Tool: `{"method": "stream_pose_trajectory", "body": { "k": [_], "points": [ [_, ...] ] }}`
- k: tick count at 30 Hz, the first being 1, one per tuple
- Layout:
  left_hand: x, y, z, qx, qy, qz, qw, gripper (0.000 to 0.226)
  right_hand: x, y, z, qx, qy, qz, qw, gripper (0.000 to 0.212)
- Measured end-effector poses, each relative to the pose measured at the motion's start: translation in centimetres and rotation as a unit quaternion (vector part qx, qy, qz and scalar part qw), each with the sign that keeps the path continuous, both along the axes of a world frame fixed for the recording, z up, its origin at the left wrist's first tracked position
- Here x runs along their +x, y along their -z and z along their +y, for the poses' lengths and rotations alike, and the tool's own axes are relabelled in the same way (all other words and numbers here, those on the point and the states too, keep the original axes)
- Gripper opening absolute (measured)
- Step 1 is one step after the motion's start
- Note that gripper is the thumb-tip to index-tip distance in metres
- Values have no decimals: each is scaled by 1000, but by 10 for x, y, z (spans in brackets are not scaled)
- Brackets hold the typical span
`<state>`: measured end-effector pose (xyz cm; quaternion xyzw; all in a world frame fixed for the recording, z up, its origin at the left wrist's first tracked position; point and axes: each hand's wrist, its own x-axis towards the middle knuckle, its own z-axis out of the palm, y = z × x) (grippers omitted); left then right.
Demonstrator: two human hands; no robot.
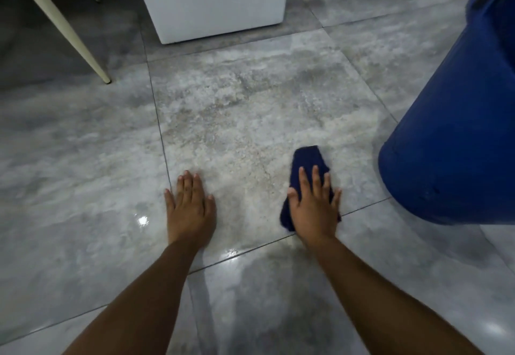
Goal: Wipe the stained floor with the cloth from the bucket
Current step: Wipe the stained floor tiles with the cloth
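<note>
Fingers (303,184) of the right hand (315,209) are straight and fanned out, pressing flat on the dark blue cloth (308,158), with nothing curled or pinched. That cloth is bunched into a longish wad on the floor (83,159) under the palm. Its long axis runs away from the person and leans slightly right, and its far end pokes out past the fingertips. Over on the other side, the left hand (190,209) is planted palm-down on bare tile, fingers straight and close together, well apart from the cloth. Ahead of both hands, a pale, gritty stain (245,109) spreads across one big tile. The floor itself is glossy grey marbled tile with thin dark grout lines (158,120), and a wet sheen glints near the wrists. A blue bucket (451,131) stands near the cloth on the right, not touching it. Further back there's a white unit (217,0), and a slim cream chair leg (55,23) slants down at far left.
</note>
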<state>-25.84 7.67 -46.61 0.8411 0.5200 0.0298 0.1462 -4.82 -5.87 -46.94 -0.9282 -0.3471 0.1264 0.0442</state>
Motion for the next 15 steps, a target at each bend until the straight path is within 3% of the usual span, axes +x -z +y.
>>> {"method": "stream_pose_trajectory", "body": {
  "k": [4,6,9,12,15],
  "points": [
    [-59,6,9,3,-58,30,998,70,-23,0,-52,20,164,-14,986,59],
    [-73,11,11,0,-76,37,996,72,-80,-2,-70,44,124,-41,990,58],
    [-72,11,10,-10,-77,26,997,71,-146,2,-57,67,-16,-22,997,59],
    [-77,3,6,-20,-95,11,995,64,-144,5,-15,82,-94,-23,992,58],
    [-103,-3,5,-10,-102,27,994,64,-104,8,0,56,-53,-21,997,58]
  ]
}}
